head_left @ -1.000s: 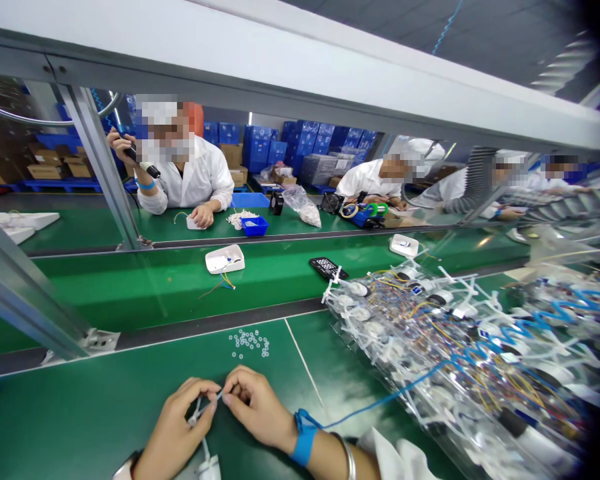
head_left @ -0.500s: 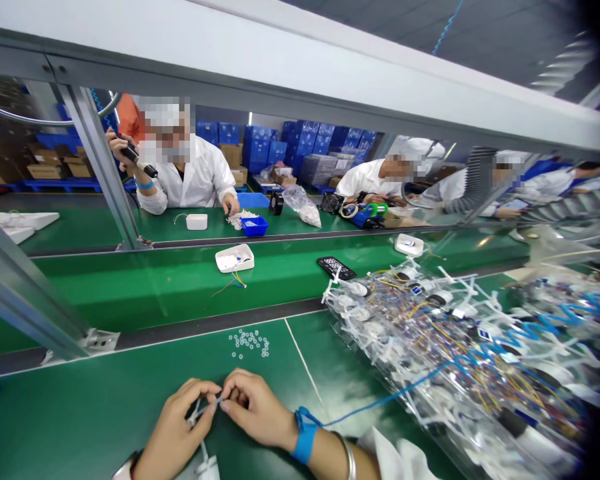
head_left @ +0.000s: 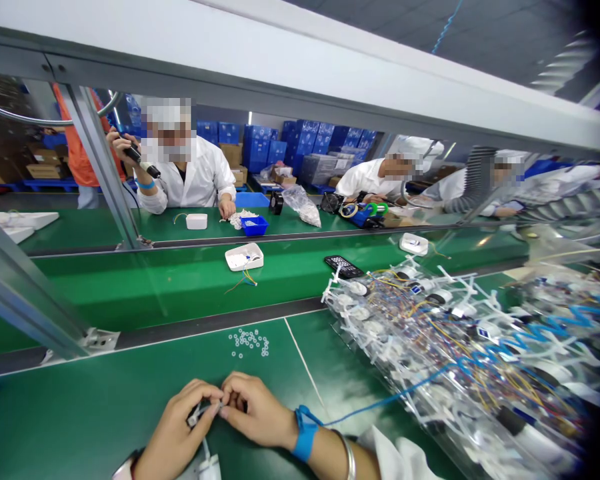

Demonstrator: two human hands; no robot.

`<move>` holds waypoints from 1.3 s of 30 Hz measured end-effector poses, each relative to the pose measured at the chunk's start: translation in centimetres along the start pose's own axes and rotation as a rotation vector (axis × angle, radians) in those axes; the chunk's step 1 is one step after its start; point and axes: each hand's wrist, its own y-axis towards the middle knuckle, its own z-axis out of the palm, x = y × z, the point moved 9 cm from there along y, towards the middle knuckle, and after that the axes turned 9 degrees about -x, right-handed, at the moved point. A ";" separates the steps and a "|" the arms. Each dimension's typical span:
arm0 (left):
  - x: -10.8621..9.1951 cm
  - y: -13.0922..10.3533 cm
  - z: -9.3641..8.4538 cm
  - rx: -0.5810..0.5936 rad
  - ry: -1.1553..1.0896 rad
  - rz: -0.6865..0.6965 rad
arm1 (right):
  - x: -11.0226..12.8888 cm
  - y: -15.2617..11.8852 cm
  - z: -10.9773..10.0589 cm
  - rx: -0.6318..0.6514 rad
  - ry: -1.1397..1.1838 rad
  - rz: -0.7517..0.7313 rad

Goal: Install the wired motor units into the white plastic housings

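Observation:
My left hand (head_left: 180, 427) is closed in a pinch on a thin white cable (head_left: 206, 448), near the bottom centre of the view. From the cable a white plastic part (head_left: 210, 469) hangs at the lower edge, partly cut off. My right hand (head_left: 257, 410) pinches the cable's end against the left fingertips, which hide the tip itself. Around the right wrist runs a blue wrist strap (head_left: 304, 435) with a blue cord. Just beyond both hands, small white rings (head_left: 250, 343) lie loose on the green bench (head_left: 105, 407).
To the right, a clear plastic tray (head_left: 380, 373) is heaped with wired parts. A conveyor (head_left: 145, 287) carries a white housing (head_left: 244, 257) and a black display panel (head_left: 344, 267). Across it, a co-worker (head_left: 195, 173) holds an electric screwdriver (head_left: 143, 159). A metal post (head_left: 35, 293) stands at left.
On the conveyor, the white housings and display panel have shifted right. My hands stay nearly in place, fingertips slightly closer together. Behind the co-worker, a person in orange has moved left.

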 end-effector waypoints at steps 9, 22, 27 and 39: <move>-0.6 0.2 -0.1 -0.011 0.000 0.016 | 0.4 -0.1 0.2 -0.001 -0.045 -0.060; 0.4 0.0 -0.3 -0.041 0.011 -0.007 | 0.0 -0.1 -0.4 -0.071 0.006 0.019; 0.5 0.2 -0.5 -0.059 0.024 -0.016 | 0.1 0.1 -0.9 -0.112 0.062 0.051; -0.4 0.3 -1.2 -0.125 0.001 0.030 | 0.1 0.1 -0.8 -0.093 0.131 0.046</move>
